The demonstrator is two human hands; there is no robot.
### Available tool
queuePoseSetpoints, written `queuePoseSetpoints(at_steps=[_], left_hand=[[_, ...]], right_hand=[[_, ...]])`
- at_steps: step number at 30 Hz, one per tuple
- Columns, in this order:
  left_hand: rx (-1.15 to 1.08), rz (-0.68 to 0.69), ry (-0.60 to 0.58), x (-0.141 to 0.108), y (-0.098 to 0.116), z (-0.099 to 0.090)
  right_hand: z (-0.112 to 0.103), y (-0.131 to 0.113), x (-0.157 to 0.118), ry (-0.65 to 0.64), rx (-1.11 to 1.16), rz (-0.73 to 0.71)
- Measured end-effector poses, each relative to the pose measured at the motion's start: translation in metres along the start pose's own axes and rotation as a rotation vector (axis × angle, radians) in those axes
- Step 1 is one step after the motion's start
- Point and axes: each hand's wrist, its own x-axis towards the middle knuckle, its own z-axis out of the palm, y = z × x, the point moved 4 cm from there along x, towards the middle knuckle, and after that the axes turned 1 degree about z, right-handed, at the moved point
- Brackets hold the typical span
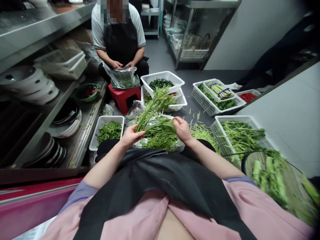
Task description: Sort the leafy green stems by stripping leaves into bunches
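1. Near centre, the left hand point(132, 136) closes around leafy stalks point(149, 111); the right hand point(183, 130) pinches a leaf point(170, 126). The bunch looks only partly stripped.
2. Beneath, loose greens point(160, 139) lie unboxed.
3. Near right, a basket point(232, 119) holds long, seemingly unworked stems.
4. Far left, a person point(121, 38) handles bagged greens point(125, 80).

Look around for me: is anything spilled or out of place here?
Yes: stray stem bits and a loose pile of pale stems lie on the grey floor, odd because they are outside any basket. The upper white basket also sits askew on the lower basket.
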Motion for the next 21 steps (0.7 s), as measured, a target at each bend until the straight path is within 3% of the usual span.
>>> queuePoseSetpoints(at_steps=[2, 3, 5, 7, 9, 11, 12, 14, 18, 21], left_hand=[[0.007, -0.013, -0.02, 0.001, -0.002, 0.005], [0.012, -0.021, -0.027, 0.002, -0.003, 0.006], [0.038, -0.037, -0.049, 0.003, -0.005, 0.009], [0.068, -0.039, -0.08, 0.004, -0.004, 0.012], [0.079, -0.03, -0.112, 0.005, -0.002, 0.016], [0.074, -0.019, -0.12, 0.007, -0.001, 0.021], [0.07, -0.012, -0.114, 0.009, -0.001, 0.023], [0.072, 0.003, -0.092, 0.013, -0.001, 0.025], [0.103, -0.007, -0.051, 0.02, -0.004, 0.018], [0.097, -0.044, -0.024, 0.022, -0.009, 0.01]], right_hand=[[-0.012, 0.015, 0.002, 0.214, 0.312, 0.266], [-0.019, 0.017, 0.003, 0.296, 0.382, 0.308], [-0.034, 0.004, 0.006, 0.328, 0.289, 0.165], [-0.033, -0.025, 0.007, 0.122, -0.043, -0.149], [-0.013, -0.046, 0.004, -0.26, -0.417, -0.401], [0.009, -0.052, -0.002, -0.565, -0.673, -0.504], [0.018, -0.05, -0.003, -0.65, -0.748, -0.511], [0.027, -0.044, -0.003, -0.712, -0.832, -0.482], [0.02, -0.028, 0.002, -0.667, -0.89, -0.395], [0.009, -0.023, 0.003, -0.63, -0.746, -0.314]])
